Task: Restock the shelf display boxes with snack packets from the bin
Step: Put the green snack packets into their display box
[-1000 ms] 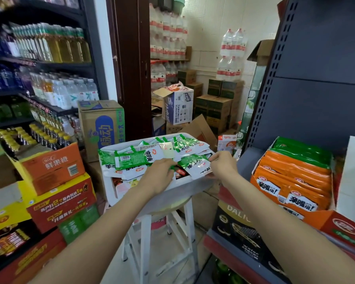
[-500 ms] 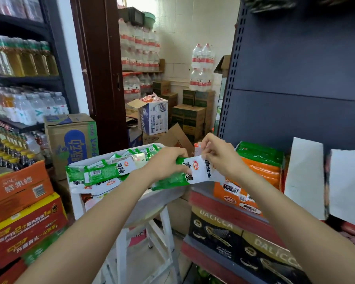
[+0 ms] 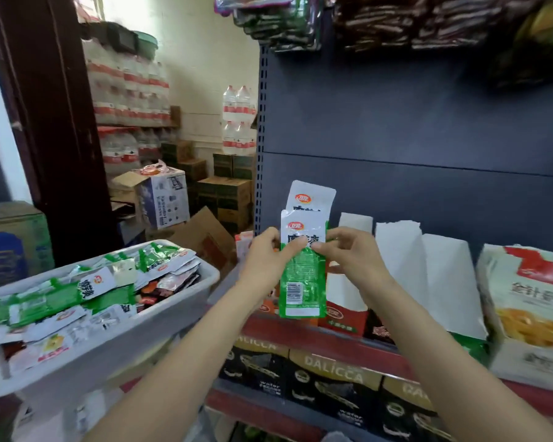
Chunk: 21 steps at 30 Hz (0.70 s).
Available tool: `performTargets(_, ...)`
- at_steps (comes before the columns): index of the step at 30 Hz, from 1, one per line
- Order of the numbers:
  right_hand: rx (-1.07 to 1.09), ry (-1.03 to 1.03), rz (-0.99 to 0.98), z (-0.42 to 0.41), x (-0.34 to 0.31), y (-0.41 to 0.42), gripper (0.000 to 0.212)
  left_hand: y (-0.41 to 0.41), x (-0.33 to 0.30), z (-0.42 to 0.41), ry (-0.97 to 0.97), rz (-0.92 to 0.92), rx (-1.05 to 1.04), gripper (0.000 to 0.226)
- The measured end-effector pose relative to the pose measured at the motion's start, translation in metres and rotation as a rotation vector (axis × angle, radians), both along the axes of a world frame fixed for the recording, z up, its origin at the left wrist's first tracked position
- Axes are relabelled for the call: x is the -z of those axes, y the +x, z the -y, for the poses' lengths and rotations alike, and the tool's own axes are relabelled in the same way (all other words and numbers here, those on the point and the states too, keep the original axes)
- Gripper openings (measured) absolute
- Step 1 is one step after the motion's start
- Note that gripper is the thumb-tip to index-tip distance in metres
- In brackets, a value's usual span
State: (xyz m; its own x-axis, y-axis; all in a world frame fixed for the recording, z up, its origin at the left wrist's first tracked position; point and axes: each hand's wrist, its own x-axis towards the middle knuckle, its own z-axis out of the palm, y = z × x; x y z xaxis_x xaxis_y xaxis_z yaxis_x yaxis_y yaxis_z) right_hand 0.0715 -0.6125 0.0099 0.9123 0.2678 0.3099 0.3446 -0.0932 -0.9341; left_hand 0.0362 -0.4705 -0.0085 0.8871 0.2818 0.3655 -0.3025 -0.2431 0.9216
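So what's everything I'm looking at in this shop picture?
packets: two at least, green and white, held upright in front of the shelf
bin: one, grey, left, full of packets
display boxes: several, red with white flaps, on the shelf
bag: one, white and red, far right
black cartons: a row, lower shelf
water bottles: many, clear, stacked at the back
cardboard boxes: several, brown, back floor
left hand: pinches the packets
right hand: pinches the packets
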Motion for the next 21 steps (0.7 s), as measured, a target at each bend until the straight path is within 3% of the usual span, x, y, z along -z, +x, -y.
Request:
performTargets(2, 0.106, 0.043, 0.003, 0.023, 0.0, 0.002, 0.008, 0.003, -0.001, 0.023, 0.015, -0.014, 0.088, 0.012)
performTargets(4, 0.188, 0.083, 0.002, 0.042, 0.002, 0.003, 0.009, 0.005, -0.001, 0.045, 0.064, 0.008, 0.114, 0.016)
performTargets(6, 0.17, 0.064, -0.007, 0.055, 0.002, 0.0, 0.007, 0.006, -0.005, 0.067, 0.25, 0.091, 0.007, 0.02)
performTargets(10, -0.033, 0.157, -0.146, 0.074, -0.01, -0.012, 0.034, 0.001, -0.013, 0.113, 0.741, 0.227, -0.233, 0.015)
performTargets(14, 0.035, 0.23, -0.101, 0.099, -0.016, -0.014, 0.028, -0.003, -0.013, 0.135, 0.879, 0.257, -0.162, 0.031)
performTargets(16, 0.107, 0.303, -0.1, 0.113, -0.015, -0.011, 0.022, -0.006, -0.014, 0.136, 0.848, 0.242, -0.002, 0.043)
performTargets(18, 0.061, 0.354, -0.116, 0.127, -0.017, -0.011, 0.022, -0.007, -0.016, 0.136, 0.679, 0.253, 0.144, 0.038)
performTargets(21, -0.011, 0.32, -0.151, 0.14, -0.02, -0.011, 0.019, 0.003, -0.031, 0.134, 0.364, 0.214, 0.061, 0.028)
